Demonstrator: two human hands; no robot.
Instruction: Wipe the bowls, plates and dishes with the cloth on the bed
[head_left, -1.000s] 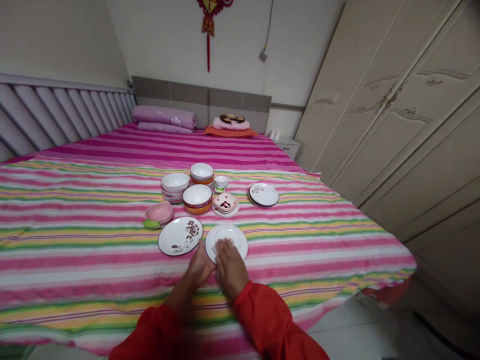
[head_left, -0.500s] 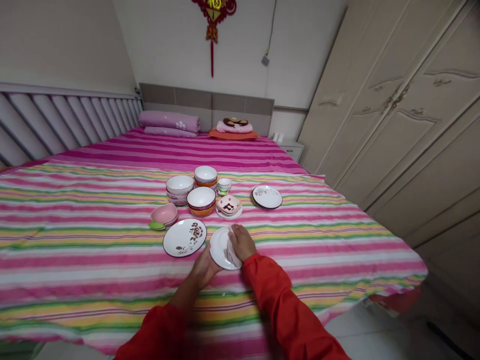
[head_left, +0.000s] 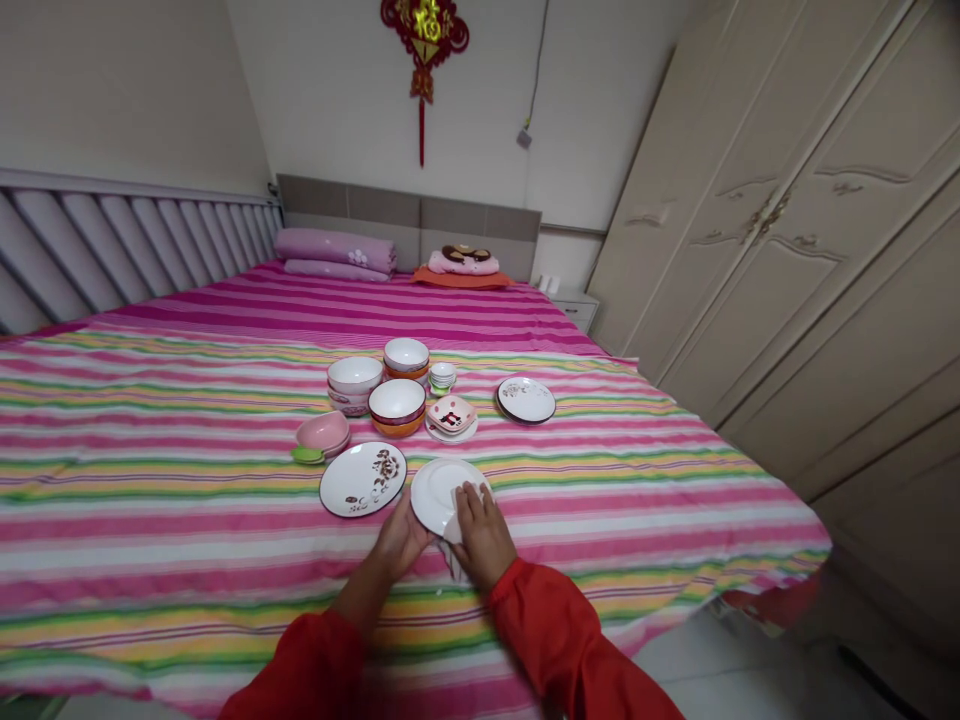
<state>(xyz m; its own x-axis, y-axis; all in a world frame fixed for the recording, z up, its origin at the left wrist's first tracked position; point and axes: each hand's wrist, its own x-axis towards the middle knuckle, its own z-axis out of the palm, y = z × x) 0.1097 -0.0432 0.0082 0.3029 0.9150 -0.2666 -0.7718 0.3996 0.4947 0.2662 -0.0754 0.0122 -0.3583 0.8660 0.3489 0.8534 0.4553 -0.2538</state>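
Observation:
A small white plate [head_left: 433,487] is tilted in front of me, above the striped cloth. My left hand [head_left: 403,538] grips its lower left edge. Pressed to the plate's right side is my right hand [head_left: 484,535], with a pale cloth [head_left: 453,560] under its fingers; part of the cloth hangs below the rim. Just left of these lies a white plate with brown flowers [head_left: 363,480]. Beyond it are pink leaf-shaped bowls [head_left: 322,432] with a green tip, and a square pink dish [head_left: 451,412] stacked on a white saucer.
Stacked bowls [head_left: 397,402] stand behind, with tiny cups [head_left: 442,376] beside them. More flowered plates [head_left: 526,400] lie to the right. The striped bed sheet [head_left: 225,560] bears everything. Folded bedding [head_left: 337,250] rests by the headboard, and a wardrobe [head_left: 750,240] stands at right.
My right hand has slid down the white plate toward its lower right edge, and the cloth now hangs below the rim. The left hand keeps its hold. The view has shifted slightly.

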